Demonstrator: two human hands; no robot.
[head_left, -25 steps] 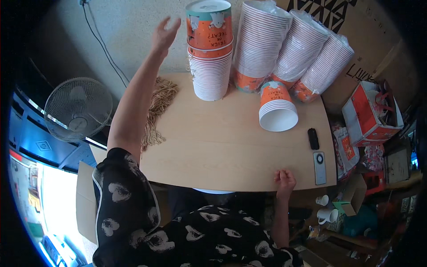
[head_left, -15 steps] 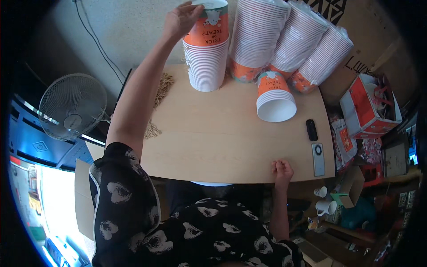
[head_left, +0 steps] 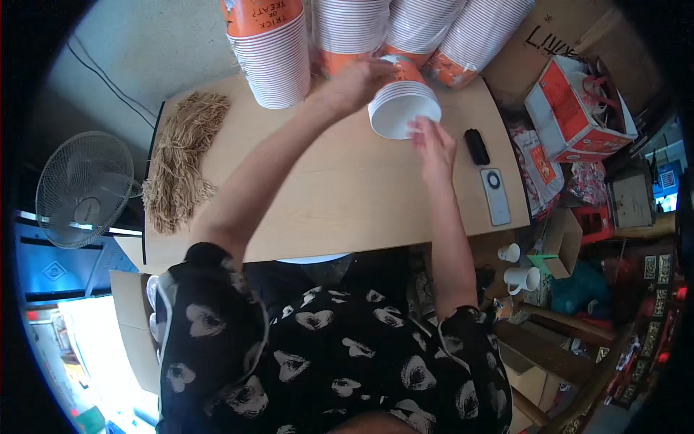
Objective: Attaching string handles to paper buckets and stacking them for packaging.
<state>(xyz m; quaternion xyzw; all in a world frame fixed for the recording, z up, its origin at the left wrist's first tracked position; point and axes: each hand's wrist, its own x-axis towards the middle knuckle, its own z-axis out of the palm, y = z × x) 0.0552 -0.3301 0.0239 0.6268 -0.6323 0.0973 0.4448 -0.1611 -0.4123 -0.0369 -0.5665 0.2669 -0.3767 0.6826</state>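
Observation:
A short nested stack of orange paper buckets [head_left: 405,78] with white rims lies tipped on the table, its open white mouth facing me. My left hand [head_left: 356,87] reaches across to the left side of this stack, fingers stretched out over the orange wall near its far end. Close by the mouth's lower right edge is my right hand [head_left: 435,148], its fingers apart and slightly blurred; whether they touch the rim is unclear. Farther left stands a tall stack of the same buckets [head_left: 278,69], an orange one showing at its top.
Plastic-wrapped bucket stacks [head_left: 350,29] line the table's far edge. Tan twisted cords [head_left: 184,159] lie at left beside a fan [head_left: 87,192]. A black pouch [head_left: 476,147] and a phone [head_left: 496,197] lie at right. Beyond the table stands a red-and-white box [head_left: 578,108].
My left hand has left the tall stack and come right and nearer to the tipped stack. My right hand has moved from the table's front edge up to that stack's mouth. The view has shifted.

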